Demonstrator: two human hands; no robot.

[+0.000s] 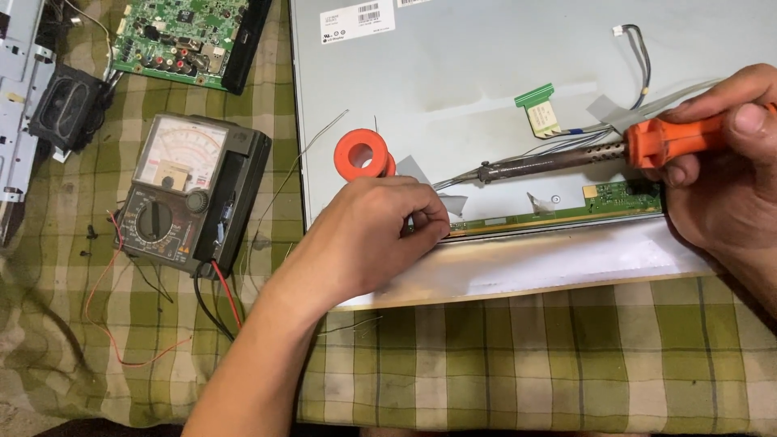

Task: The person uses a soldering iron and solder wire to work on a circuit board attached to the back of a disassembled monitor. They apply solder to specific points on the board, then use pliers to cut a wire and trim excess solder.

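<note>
Soldering pose over the long green circuit strip (pixel 558 212), which runs along the near edge of the grey metal panel (pixel 453 89); every place below is given from that strip. Right hand (pixel 720 178), at the strip's right end, is clenched round the orange handle of the soldering iron (pixel 566 158), barrel slanting left so the tip comes down just above the strip's left part, near a scrap of silvery tape (pixel 453 202). Left hand (pixel 380 235) rests at the strip's left end, fingertips pinched together at the strip edge, likely steadying something small there (what is pinched is hidden, so cannot tell). Orange solder spool (pixel 362 154) sits just above the strip's left end, its thin wire (pixel 312 146) trailing off left, handy for feeding. Green ribbon connector (pixel 540 109) and thin cables (pixel 639 65) lie above the strip's middle and right. White sheet (pixel 558 259) lies just below the strip. Analog multimeter (pixel 190 190) with red and black leads sits well left of it on the checked cloth (pixel 518 356); another green board (pixel 182 36) lies far upper left.
</note>
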